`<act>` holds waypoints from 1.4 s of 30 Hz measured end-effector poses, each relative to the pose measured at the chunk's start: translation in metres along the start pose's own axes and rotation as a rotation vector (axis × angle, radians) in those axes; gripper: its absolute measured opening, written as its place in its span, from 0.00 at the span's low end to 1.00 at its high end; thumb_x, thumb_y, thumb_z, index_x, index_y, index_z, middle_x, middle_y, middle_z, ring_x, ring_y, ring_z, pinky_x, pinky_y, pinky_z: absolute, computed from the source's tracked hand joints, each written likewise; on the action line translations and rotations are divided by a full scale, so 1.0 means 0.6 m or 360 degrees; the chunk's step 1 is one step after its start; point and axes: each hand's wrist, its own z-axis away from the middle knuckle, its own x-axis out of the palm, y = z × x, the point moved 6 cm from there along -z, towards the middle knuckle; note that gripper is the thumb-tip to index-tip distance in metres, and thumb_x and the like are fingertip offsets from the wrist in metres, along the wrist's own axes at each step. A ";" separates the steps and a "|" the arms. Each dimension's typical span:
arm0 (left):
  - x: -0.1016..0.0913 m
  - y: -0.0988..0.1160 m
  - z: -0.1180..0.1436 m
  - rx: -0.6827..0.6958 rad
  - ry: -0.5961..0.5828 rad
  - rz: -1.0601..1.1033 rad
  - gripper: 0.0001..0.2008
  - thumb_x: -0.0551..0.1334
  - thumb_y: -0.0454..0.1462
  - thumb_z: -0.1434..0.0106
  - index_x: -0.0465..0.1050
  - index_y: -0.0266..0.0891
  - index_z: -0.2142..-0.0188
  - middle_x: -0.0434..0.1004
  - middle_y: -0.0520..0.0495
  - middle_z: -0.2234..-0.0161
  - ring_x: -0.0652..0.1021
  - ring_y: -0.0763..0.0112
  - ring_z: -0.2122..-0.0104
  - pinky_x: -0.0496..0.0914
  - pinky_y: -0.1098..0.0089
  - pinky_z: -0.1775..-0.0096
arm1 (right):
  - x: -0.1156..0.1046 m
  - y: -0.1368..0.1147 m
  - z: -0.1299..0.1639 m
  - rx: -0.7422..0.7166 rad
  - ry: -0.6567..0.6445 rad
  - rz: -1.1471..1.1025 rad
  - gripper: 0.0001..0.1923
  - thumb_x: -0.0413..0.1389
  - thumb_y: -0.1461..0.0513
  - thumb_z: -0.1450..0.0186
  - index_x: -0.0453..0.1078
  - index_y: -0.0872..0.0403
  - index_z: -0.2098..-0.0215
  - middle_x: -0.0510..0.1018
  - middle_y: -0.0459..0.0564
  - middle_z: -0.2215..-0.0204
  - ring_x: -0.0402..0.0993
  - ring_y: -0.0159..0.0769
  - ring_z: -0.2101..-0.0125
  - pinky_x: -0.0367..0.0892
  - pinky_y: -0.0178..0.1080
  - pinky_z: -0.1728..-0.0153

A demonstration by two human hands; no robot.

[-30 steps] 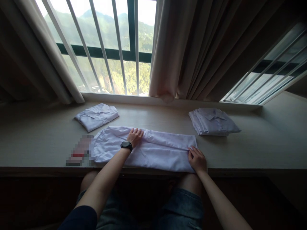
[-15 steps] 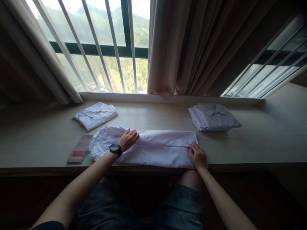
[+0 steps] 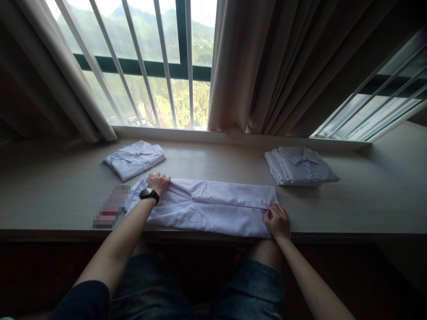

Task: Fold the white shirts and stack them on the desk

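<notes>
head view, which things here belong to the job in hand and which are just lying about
Part of the job:
white garment, touched by the left hand and the right hand
folded shirt and shirt stack, untouched but similar, so probably related

Just lying about, it seems:
pixelated item left of the garment, too obscured to name

Open desk (image 3: pixel 213 161) between folded shirt (image 3: pixel 135 162) and shirt pile (image 3: pixel 300 171), white garment (image 3: pixel 220 213) blocking the near side; barred window (image 3: pixel 142 67) beyond

Folded white garment (image 3: pixel 227 215), long and lightly creased, flat along the table's (image 3: pixel 360 206) near edge
</notes>
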 end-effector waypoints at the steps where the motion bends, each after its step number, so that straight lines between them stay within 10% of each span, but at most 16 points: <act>1: -0.003 -0.015 0.001 -0.0009 -0.0011 -0.0005 0.15 0.51 0.30 0.33 0.78 0.40 0.61 0.79 0.35 0.60 0.74 0.48 0.52 0.60 0.42 0.50 | 0.001 0.000 0.000 -0.0005 -0.0002 0.0005 0.14 0.52 0.63 0.36 0.78 0.56 0.59 0.80 0.57 0.52 0.73 0.47 0.48 0.67 0.50 0.45; 12: -0.003 -0.102 0.043 -0.0126 0.0108 -0.0080 0.10 0.54 0.28 0.35 0.75 0.34 0.65 0.73 0.42 0.64 0.70 0.61 0.60 0.63 0.62 0.57 | -0.003 0.007 0.002 0.0006 0.0053 -0.0030 0.12 0.52 0.64 0.36 0.76 0.57 0.60 0.81 0.56 0.54 0.75 0.46 0.50 0.68 0.47 0.46; 17: -0.030 -0.016 0.036 -0.0055 0.0243 0.0032 0.18 0.59 0.29 0.40 0.74 0.36 0.51 0.73 0.37 0.49 0.69 0.50 0.49 0.63 0.54 0.50 | -0.004 0.003 0.004 0.0005 0.0033 0.0014 0.12 0.52 0.63 0.36 0.77 0.56 0.60 0.81 0.56 0.54 0.74 0.48 0.49 0.66 0.50 0.44; 24: -0.053 0.191 0.070 0.0905 0.0145 0.0617 0.14 0.60 0.36 0.35 0.76 0.45 0.51 0.77 0.44 0.51 0.75 0.62 0.52 0.68 0.61 0.50 | 0.002 0.002 0.005 0.0019 -0.0035 0.0052 0.16 0.51 0.63 0.36 0.79 0.53 0.55 0.79 0.54 0.48 0.71 0.49 0.43 0.59 0.57 0.38; 42: -0.058 0.211 0.147 0.0740 0.0309 0.0604 0.12 0.54 0.36 0.30 0.77 0.43 0.55 0.79 0.44 0.58 0.77 0.64 0.56 0.69 0.60 0.51 | 0.005 0.006 0.008 0.0012 -0.0033 -0.0038 0.18 0.51 0.63 0.36 0.79 0.55 0.54 0.79 0.55 0.49 0.77 0.45 0.52 0.69 0.47 0.44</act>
